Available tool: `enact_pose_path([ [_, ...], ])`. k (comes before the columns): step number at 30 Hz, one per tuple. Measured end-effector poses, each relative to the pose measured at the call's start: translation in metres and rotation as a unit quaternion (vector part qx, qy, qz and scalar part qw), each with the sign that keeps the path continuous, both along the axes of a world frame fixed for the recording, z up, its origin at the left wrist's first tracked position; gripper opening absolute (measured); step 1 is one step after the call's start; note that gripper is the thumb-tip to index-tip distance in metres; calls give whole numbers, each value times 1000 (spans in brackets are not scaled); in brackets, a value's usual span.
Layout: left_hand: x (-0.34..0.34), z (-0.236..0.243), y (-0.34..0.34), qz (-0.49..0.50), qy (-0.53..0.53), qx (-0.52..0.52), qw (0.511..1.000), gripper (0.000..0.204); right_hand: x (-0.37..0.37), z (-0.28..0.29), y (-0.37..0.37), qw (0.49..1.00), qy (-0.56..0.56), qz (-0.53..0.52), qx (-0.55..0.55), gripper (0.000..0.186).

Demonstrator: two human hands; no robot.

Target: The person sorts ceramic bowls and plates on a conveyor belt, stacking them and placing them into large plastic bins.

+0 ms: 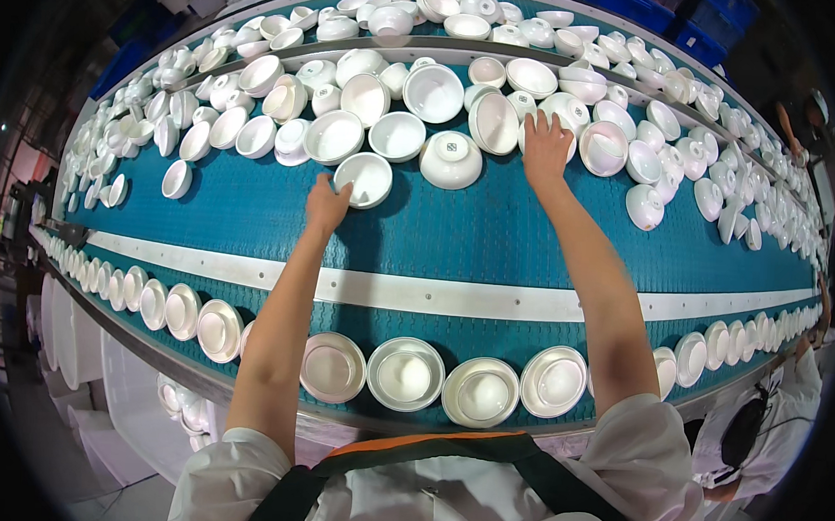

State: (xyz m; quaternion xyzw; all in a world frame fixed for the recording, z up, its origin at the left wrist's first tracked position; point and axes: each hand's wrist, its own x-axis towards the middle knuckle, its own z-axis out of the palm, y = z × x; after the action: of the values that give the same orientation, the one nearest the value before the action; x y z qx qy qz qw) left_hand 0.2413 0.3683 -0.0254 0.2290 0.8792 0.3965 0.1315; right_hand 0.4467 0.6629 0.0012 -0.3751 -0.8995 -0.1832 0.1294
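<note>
My left hand (327, 206) pinches the near left rim of a small white bowl (365, 179), thumb at the edge and the other fingers partly hidden. This bowl stands mouth up at the near edge of the piled bowls. Farther right, my right hand (546, 152) lies with spread, bent fingers against an upturned white bowl (568, 107) that has a dark mark on its base. Between my hands sit another upturned bowl (452, 161) with a marked base and a larger bowl (496, 123) tilted on its side. A mouth-up bowl (397, 136) stands just behind the held one.
A wide blue-green conveyor belt (437, 233) carries many loose white bowls. A white rail (425, 293) separates it from a nearer belt with a row of nested bowls (406, 375). Blue crates (624, 7) stand at the far side. Another person (755, 424) is at the right; white tubs (141, 393) stand lower left.
</note>
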Motion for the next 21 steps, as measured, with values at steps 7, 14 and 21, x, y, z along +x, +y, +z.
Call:
enact_pose_path([
  [7,91,29,75,-246,303,102,915,37,96,24,17,969,212,-1,-124,70],
  [14,95,-1,166,-120,364,-103,918,79,154,8,16,892,282,67,-345,81],
  [21,138,-4,166,-110,328,-142,927,83,97,-8,22,825,212,90,-516,73],
])
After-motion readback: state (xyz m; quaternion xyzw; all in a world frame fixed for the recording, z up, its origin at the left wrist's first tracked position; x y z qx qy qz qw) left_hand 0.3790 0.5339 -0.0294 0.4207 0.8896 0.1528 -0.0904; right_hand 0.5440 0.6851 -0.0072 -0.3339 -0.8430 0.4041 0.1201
